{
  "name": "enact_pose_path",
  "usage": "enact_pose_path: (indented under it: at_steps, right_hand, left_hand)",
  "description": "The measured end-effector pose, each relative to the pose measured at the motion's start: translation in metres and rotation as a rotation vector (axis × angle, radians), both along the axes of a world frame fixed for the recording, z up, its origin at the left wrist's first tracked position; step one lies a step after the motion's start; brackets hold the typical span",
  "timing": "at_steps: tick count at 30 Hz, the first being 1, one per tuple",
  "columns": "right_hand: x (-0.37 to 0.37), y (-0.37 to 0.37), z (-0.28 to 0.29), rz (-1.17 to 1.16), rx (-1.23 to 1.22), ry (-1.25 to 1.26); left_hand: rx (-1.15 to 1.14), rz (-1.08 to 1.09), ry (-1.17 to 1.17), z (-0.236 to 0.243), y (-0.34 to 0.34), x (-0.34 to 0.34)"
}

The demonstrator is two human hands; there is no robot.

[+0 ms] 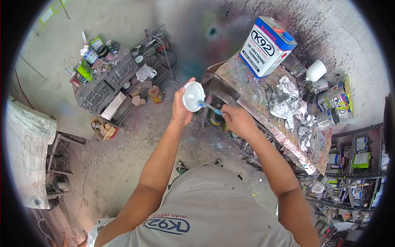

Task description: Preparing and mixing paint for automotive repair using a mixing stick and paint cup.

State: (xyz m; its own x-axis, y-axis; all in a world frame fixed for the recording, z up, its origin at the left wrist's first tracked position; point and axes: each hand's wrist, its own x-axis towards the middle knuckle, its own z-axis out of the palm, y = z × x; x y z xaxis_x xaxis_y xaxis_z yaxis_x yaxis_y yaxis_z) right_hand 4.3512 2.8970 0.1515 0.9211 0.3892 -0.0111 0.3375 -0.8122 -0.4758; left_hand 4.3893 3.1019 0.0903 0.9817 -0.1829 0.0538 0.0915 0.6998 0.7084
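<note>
My left hand (180, 108) is wrapped round a white round lid (192, 95) with a ridged rim, holding it up in front of me. Its pale inner face, with a small knob in the middle, is turned toward me. From the right, my right hand (238, 122) grips a slim blue brush (213, 108). The brush's tip meets the lid's lower right edge. Beyond my right hand, a crumpled, stained white cloth (286, 99) lies on a paint-spattered workbench (235, 78).
A large white and blue rectangular can (263, 47) stands at the bench's far end. A white spray-gun cup (315, 71) and a metal tin (327, 119) are at its right side. Shelves (354, 177) of cans fill the lower right. A cluttered dark cart (109, 80) stands far left.
</note>
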Motion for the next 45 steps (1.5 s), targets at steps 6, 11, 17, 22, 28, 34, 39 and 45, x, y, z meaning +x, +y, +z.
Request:
enact_pose_path:
  at_steps: [6, 11, 17, 22, 28, 34, 39, 45]
  right_hand:
    - [-0.014, 0.046, -0.035, -0.117, 0.793, 0.588]
    - [0.011, 0.014, -0.043, -0.1, 0.346, 0.07]
    - [0.011, -0.004, -0.017, -0.092, 0.441, 0.134]
    - [0.004, -0.122, 0.003, -0.253, -0.046, -0.252]
    - [0.031, -0.23, 0.019, -0.618, -0.126, -0.256]
    - [0.102, -0.21, 0.036, -0.554, 0.185, -0.59]
    - [0.2, -0.141, 0.05, -0.526, 0.644, -0.705]
    - [0.245, -0.114, 0.089, -0.403, 0.615, -0.673]
  left_hand:
    - [0.053, 0.263, -0.048, -0.013, -0.012, 0.008]
    - [-0.19, 0.194, 0.109, -0.02, -0.032, 0.011]
    - [-0.122, 0.21, 0.099, -0.002, -0.074, 0.027]
    - [0.052, 0.269, 0.027, 0.025, -0.085, 0.043]
    - [1.602, 0.833, -0.725, 0.049, -0.078, 0.115]
    - [0.068, 0.162, 0.259, 0.063, -0.044, 0.201]
    - [-0.341, -0.192, 0.066, 0.059, -0.056, 0.248]
    - [-0.503, -0.467, -0.019, 0.059, -0.041, 0.313]
